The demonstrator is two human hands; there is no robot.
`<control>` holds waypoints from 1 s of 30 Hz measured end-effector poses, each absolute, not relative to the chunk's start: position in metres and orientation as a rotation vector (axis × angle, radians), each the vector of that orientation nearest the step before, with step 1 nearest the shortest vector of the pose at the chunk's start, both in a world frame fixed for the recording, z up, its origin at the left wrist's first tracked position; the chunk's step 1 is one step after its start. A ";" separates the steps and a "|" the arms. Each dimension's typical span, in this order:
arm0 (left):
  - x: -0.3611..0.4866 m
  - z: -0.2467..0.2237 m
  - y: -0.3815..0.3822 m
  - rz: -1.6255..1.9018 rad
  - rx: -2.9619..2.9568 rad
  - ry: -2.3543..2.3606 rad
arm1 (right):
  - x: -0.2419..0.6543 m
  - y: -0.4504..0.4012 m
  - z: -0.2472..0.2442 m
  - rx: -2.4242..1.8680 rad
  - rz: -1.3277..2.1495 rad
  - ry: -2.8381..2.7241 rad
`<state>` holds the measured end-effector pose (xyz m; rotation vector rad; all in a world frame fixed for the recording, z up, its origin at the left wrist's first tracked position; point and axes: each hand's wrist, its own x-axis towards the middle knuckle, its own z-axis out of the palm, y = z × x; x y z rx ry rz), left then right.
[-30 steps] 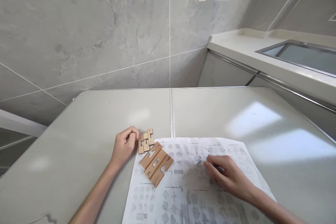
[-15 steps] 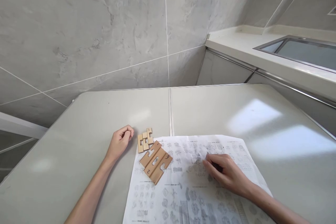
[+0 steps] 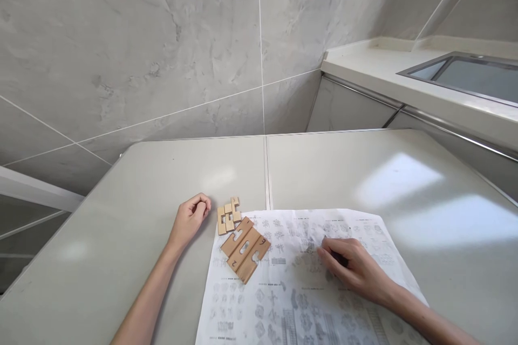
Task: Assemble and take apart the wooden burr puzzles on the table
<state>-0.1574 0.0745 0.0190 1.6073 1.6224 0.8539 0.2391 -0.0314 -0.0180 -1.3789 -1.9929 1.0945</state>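
Note:
My left hand [image 3: 195, 212] rests on the table as a loose fist, with nothing visible in it, just left of a group of small pale wooden pieces [image 3: 229, 216] laid side by side. Touching that group or very close to it are larger brown wooden pieces [image 3: 244, 248], lined up edge to edge with cut-out notches and black numbers 1, 2 and 3. They lie on a large white printed sheet [image 3: 291, 275] with rows of small diagrams. On the sheet's right half lies my right hand [image 3: 348, 261], fingers curled in and thumb near the index finger; I see nothing held in it.
The pale table [image 3: 202, 167] has a seam [image 3: 267, 172] running away from me through its middle. A grey tiled wall [image 3: 162, 43] stands behind it. At the right is a white counter [image 3: 372, 62] with an inset sink [image 3: 469, 73].
The whole view has shifted slightly, so everything appears a little further right. Both hands and the wooden pieces keep their places on the table and sheet.

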 end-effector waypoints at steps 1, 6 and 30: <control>-0.157 0.019 0.073 0.857 1.604 1.623 | 0.239 -0.031 -0.019 -1.377 1.094 -1.994; -0.157 0.019 0.070 0.873 1.589 1.633 | 0.240 -0.031 -0.024 -1.366 1.114 -1.979; -0.156 0.017 0.072 0.853 1.619 1.635 | 0.238 -0.032 -0.027 -1.364 1.066 -2.009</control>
